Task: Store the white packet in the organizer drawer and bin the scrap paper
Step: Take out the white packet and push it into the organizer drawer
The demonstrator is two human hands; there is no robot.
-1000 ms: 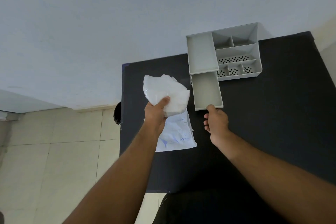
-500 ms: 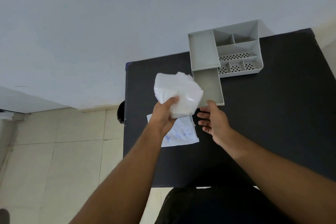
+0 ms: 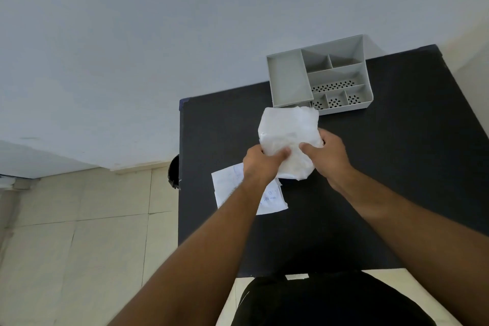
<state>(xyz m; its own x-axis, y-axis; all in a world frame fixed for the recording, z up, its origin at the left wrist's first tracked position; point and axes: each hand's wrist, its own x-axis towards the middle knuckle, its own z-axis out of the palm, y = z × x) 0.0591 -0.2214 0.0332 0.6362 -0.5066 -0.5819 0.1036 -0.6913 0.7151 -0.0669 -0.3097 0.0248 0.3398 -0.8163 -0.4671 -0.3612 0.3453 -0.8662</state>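
Crinkled, faintly glossy white plastic packet; matt black table; smooth matt grey plastic organizer with perforated floors; thin printed white paper sheet; smooth pale floor tiles.

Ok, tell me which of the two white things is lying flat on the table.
The printed scrap paper, flat on the black table under the left forearm. The crumpled white packet is held up by both hands.

Perhaps a home room: tiled floor, black table, desk organizer.
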